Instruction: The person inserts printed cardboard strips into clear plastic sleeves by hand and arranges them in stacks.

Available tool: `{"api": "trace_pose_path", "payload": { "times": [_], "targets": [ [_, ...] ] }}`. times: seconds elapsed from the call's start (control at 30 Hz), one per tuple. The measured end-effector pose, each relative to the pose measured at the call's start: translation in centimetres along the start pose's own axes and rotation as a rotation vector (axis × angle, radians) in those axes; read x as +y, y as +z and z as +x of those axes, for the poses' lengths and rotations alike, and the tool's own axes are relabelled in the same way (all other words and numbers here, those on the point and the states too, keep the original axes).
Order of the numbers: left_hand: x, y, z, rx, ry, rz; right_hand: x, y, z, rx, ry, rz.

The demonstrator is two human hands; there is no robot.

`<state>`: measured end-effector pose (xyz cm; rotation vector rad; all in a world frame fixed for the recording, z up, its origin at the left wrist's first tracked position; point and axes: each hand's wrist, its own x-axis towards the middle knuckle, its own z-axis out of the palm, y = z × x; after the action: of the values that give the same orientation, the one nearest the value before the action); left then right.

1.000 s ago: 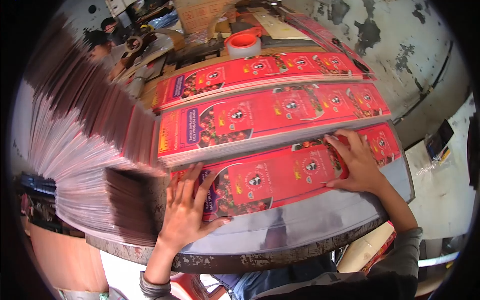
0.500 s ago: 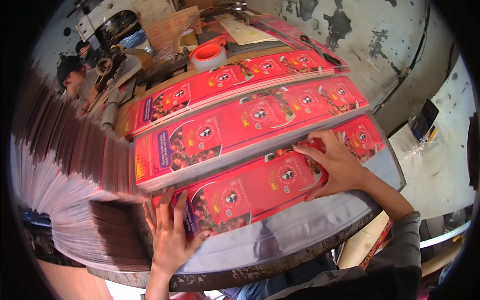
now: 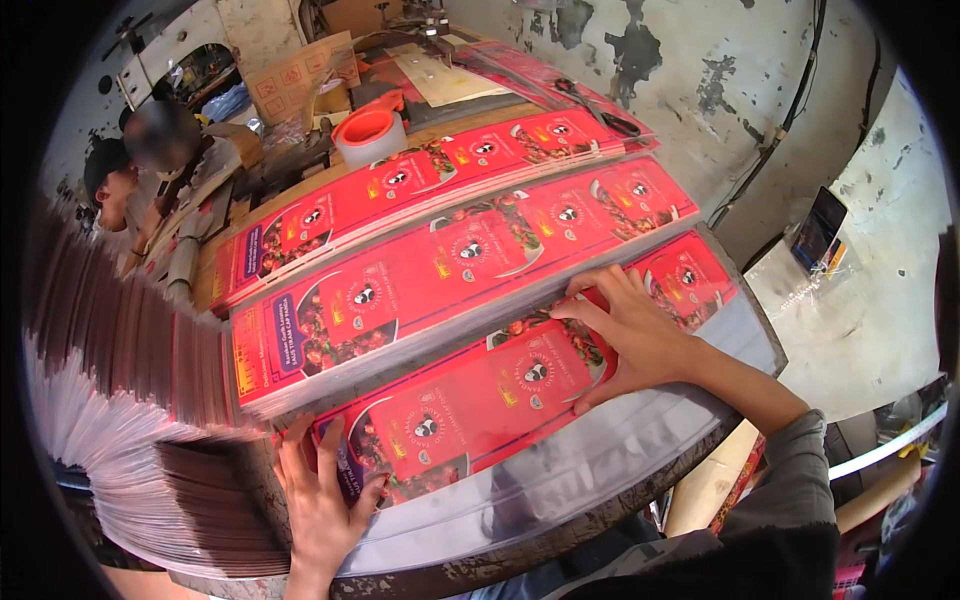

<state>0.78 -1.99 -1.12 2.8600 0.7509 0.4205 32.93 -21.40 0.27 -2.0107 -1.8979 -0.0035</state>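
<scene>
A red printed strip of packaging film [image 3: 480, 395] lies nearest me, on top of pale clear film sheets [image 3: 560, 490]. My left hand [image 3: 325, 495] grips its left end, fingers at the far corner and the thumb near the front edge. Across the strip's right half, my right hand [image 3: 640, 335] is curled with fingers towards the far edge and thumb by the near one. Just beyond lies a thick stack of matching red printed film [image 3: 420, 270], and behind it a second red stack [image 3: 400, 180]. Whether my hands hold one strip or several is unclear.
Tall piles of film [image 3: 130, 330] crowd the left side. A tape roll [image 3: 370, 135] and scissors [image 3: 610, 115] lie at the back. A phone-like dark device [image 3: 820, 230] sits at right. Two people are at the far left, one a person in a dark cap [image 3: 105, 170].
The view has shifted, so the stacks appear further left and the near strip slightly lower. Both hands keep about the same places on the strip.
</scene>
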Motion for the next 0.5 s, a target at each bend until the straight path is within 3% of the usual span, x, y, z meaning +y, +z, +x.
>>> {"api": "trace_pose_path", "payload": {
  "times": [0.5],
  "targets": [
    [0.29, -0.32, 0.3, 0.007, 0.052, 0.068, 0.64, 0.75, -0.06, 0.054, -0.039, 0.034]
  ]
}}
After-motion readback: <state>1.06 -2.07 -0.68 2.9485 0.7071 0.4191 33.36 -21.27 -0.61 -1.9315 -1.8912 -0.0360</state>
